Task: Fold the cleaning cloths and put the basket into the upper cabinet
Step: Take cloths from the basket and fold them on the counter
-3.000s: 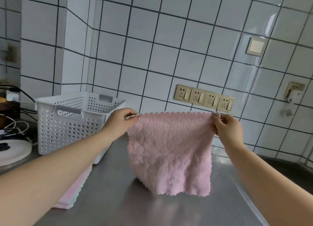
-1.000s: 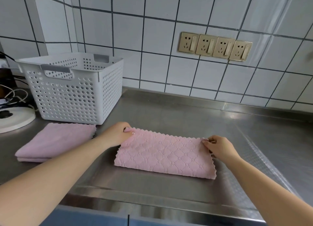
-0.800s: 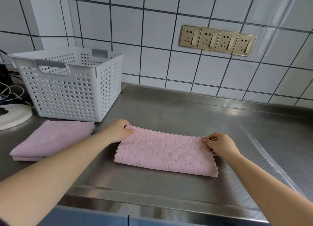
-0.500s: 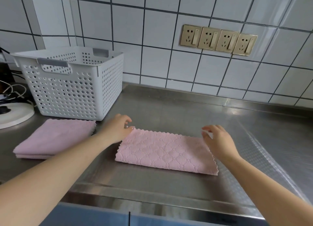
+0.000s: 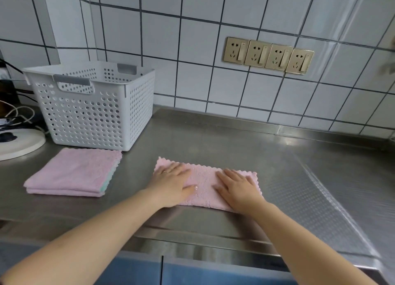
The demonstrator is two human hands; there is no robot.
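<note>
Steel counter [image 5: 213, 139] carries our basket [image 5: 92, 105] and folded stack [image 5: 72, 171], both left. Left hand [image 5: 173, 184] and right hand [image 5: 237, 186] lie flat, holding nothing, on the pink cloth [image 5: 203, 178].

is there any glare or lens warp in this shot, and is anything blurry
Head view: grout lines on the tiled wall bow, typical wide-angle warp; soft glare patches on the steel counter and glossy upper-right tiles; a smeared object at the right edge is blurred; both hands, left hand and right hand, and the pink cloth look sharp.
</note>
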